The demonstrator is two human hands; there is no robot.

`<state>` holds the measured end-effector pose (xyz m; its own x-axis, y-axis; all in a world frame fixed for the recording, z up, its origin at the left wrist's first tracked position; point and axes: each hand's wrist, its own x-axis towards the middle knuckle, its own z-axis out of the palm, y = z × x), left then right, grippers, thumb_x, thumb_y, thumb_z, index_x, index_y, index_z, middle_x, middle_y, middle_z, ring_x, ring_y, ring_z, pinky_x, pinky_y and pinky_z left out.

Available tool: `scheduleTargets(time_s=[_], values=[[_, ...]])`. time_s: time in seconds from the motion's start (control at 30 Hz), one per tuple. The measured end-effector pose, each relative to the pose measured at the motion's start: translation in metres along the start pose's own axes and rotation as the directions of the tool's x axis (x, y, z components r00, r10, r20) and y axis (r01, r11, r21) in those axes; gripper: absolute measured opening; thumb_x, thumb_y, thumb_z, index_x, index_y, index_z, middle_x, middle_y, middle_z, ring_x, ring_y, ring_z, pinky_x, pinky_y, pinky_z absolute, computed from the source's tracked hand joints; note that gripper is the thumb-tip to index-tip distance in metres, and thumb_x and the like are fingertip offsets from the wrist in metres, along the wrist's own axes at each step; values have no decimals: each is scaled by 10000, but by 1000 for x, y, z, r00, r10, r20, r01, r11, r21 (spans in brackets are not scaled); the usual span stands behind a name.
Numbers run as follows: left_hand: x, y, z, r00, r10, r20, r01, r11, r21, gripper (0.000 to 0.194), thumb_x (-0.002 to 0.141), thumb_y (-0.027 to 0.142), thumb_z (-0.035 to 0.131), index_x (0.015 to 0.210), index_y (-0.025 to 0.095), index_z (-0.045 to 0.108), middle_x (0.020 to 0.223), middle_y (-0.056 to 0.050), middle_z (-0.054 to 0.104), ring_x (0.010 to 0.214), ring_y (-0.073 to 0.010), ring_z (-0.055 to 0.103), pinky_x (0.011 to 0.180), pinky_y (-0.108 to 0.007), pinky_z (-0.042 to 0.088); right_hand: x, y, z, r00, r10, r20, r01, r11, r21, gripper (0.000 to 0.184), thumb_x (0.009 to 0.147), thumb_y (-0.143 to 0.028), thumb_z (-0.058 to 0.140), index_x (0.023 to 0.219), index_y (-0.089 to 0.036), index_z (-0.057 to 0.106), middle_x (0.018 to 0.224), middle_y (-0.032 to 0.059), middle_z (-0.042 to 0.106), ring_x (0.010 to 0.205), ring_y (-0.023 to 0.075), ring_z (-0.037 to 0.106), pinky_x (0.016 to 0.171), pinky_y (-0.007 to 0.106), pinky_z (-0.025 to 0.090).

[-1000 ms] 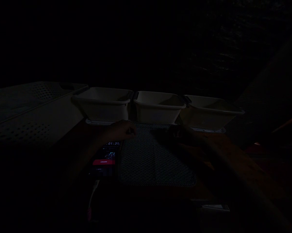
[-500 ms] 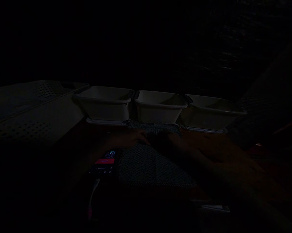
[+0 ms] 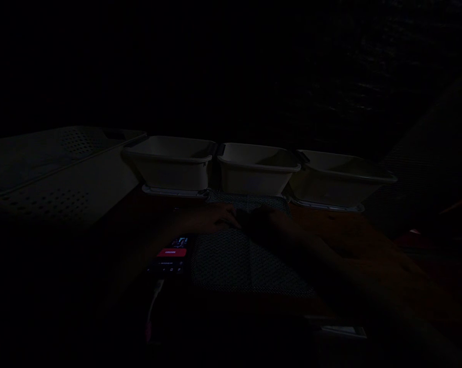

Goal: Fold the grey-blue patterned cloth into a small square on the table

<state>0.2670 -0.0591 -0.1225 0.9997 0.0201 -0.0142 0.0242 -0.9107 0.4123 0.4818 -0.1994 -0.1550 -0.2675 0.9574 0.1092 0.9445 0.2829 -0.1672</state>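
Note:
The scene is very dark. My left hand (image 3: 213, 217) is over the upper part of a grey-blue woven mat (image 3: 249, 266), its fingers bent together and pointing right. What they hold, if anything, does not show. Close by on the right is my right hand (image 3: 271, 222), curved toward the left one, with its fingers lost in shadow. The hands nearly meet, and I cannot tell whether they touch. A lit phone (image 3: 171, 255) lies left of the mat, partly covered by my left forearm.
Three pale bins, a left one (image 3: 173, 174), a middle one (image 3: 254, 179) and a right one (image 3: 334, 189), stand in a row behind the mat. A large perforated basket (image 3: 111, 174) is at the left. A cable (image 3: 153, 301) runs from the phone toward me over the wooden table (image 3: 342, 230).
My hands were apart over the mat, then came together over its upper middle, the right one moving left and the left one right. The view has shifted slightly.

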Motion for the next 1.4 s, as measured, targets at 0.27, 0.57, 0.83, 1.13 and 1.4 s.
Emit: scheduleTargets(time_s=[0.27, 0.57, 0.83, 1.13, 1.4], values=[[0, 0, 0, 1000, -17, 2, 17, 1000, -20, 281, 909, 212, 521, 1133, 219, 691, 1279, -58, 576, 1106, -173, 586, 964, -276, 414, -8, -14, -17, 985, -169, 34, 166, 984, 58, 250, 953, -345, 512, 1029, -201, 703, 1033, 94, 666, 912, 196, 591, 788, 323, 486], [-1, 6, -2, 999, -50, -1, 50, 999, -17, 268, 912, 174, 529, 1124, 221, 687, 1229, -45, 600, 1051, -157, 596, 918, -260, 427, -11, -37, -35, 973, -178, 149, 171, 984, 57, 347, 909, -427, 584, 1123, -178, 698, 1072, 128, 687, 912, 233, 629, 785, 355, 491], [0, 2, -2, 999, -32, 16, 33, 998, -58, 306, 898, 183, 540, 1160, 211, 696, 1224, -74, 598, 1062, -174, 585, 915, -265, 422, -17, -48, -33, 952, -133, 276, 97, 986, 138, 388, 830, -516, 646, 978, -162, 704, 941, 94, 717, 730, 195, 655, 599, 287, 428], [-1, 6, -4, 999, -42, 19, 42, 998, -55, 335, 909, 208, 528, 1204, 237, 683, 1220, -71, 595, 1064, -170, 576, 900, -255, 416, -22, -48, -26, 945, -192, 265, 152, 974, 165, 368, 793, -529, 673, 920, -188, 725, 850, 65, 714, 681, 184, 641, 551, 273, 411], [-2, 16, -8, 996, -77, 38, 78, 996, -39, 297, 890, 171, 556, 1149, 212, 696, 1237, -66, 599, 1077, -181, 590, 930, -267, 429, -16, -44, -36, 970, -198, 140, 131, 913, 386, 243, 855, -429, 669, 839, -187, 681, 993, 52, 697, 881, 165, 653, 743, 272, 499]])
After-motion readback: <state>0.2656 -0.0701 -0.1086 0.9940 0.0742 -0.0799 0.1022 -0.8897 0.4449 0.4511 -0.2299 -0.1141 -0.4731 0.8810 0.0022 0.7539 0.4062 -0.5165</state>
